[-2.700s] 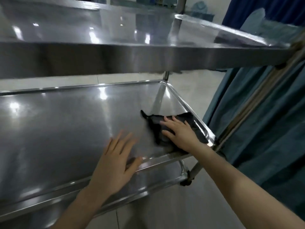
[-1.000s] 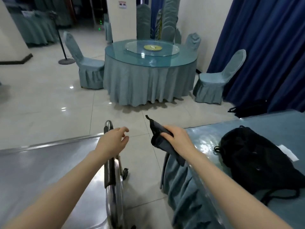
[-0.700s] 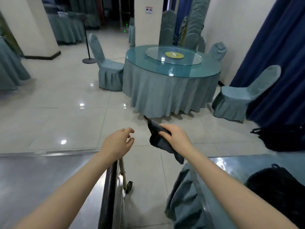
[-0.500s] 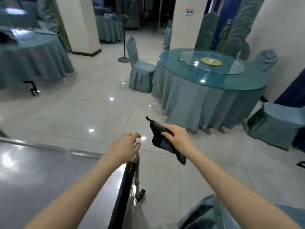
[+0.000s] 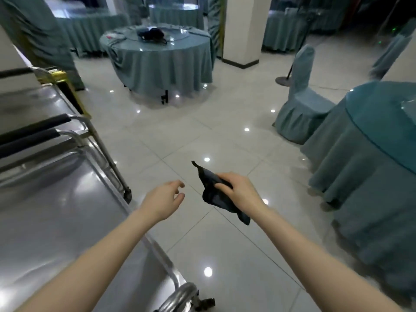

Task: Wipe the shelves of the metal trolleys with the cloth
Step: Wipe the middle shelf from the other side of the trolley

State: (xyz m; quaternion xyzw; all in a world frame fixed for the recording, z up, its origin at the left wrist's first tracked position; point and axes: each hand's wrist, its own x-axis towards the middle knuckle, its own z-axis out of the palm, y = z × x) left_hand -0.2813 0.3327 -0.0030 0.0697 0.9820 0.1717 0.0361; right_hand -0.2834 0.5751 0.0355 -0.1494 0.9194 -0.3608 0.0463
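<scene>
Cloth point(image 5: 210, 195) off the trolley point(image 5: 56, 210), now mid-air

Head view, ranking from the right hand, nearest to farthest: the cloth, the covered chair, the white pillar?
1. Cloth: gripped in the right hand itself.
2. Covered chair: ahead on the floor, to the right.
3. White pillar: far back, beyond the chair.
</scene>
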